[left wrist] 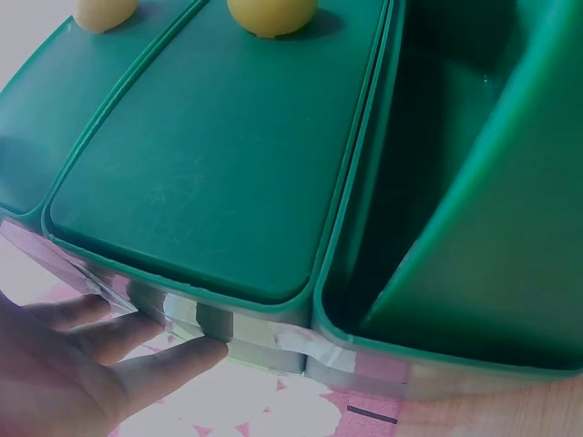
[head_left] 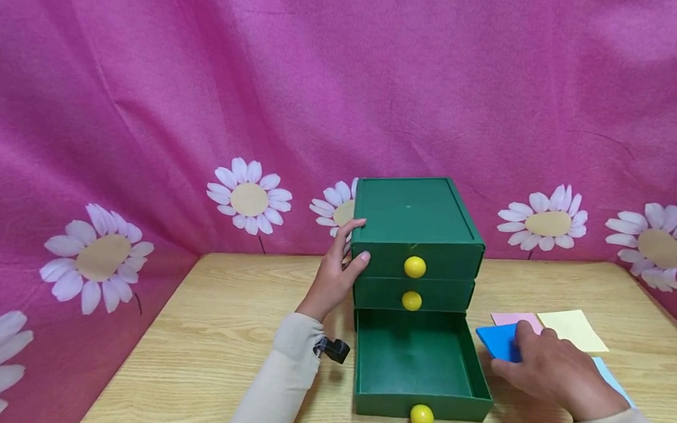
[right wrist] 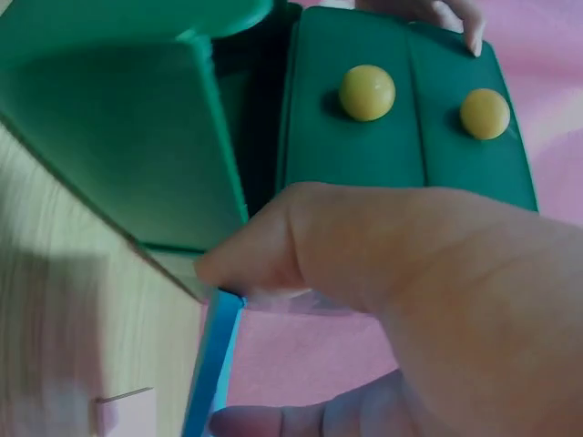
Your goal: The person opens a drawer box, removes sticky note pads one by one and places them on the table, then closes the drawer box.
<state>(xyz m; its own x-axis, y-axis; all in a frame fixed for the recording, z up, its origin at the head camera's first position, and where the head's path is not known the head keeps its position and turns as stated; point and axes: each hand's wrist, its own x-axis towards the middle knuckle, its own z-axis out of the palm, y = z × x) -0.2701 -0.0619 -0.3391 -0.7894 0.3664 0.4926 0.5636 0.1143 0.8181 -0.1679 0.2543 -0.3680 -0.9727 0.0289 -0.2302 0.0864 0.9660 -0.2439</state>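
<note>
A green desktop drawer unit (head_left: pixel 420 210) with round yellow knobs stands on the table, its bottom drawer (head_left: pixel 419 407) pulled out and the upper two closed. My left hand (head_left: pixel 334 276) rests against the unit's left side, fingers extended along the side wall and thumb by the front edge. In my right hand (head_left: pixel 561 371) a blue sticky note pad (head_left: pixel 498 342) is pinched between thumb and fingers, just right of the pulled-out drawer. The right wrist view shows the pad (right wrist: pixel 211 364) edge-on, near the drawer's outer wall.
A pink sticky note pad (head_left: pixel 519 321) and a yellow one (head_left: pixel 574 329) lie on the wooden table (head_left: pixel 220 334) behind my right hand. A light blue pad (head_left: pixel 613 382) is partly hidden by that hand. A magenta flowered cloth (head_left: pixel 347 76) hangs behind the table.
</note>
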